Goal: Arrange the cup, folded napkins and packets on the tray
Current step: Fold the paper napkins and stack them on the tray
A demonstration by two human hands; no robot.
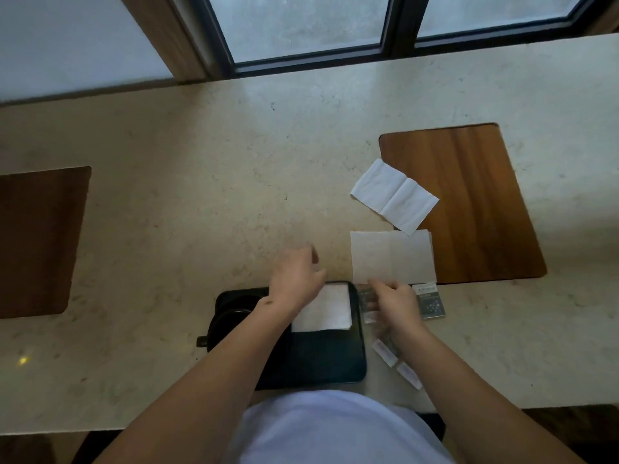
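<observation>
Right hand (397, 304) pinches the flat napkin (392, 256); left hand (296, 277) hovers loosely open, empty, over the tray (330, 358). A quick tug could scatter nearby packets (430, 301).

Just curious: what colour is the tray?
Black, or very dark; the tray shows best in the head view.

No text can be read. The grey packet (429, 301) beside the right hand (395, 306) carries small print and a dotted pattern, but it is too blurred to make out.
</observation>
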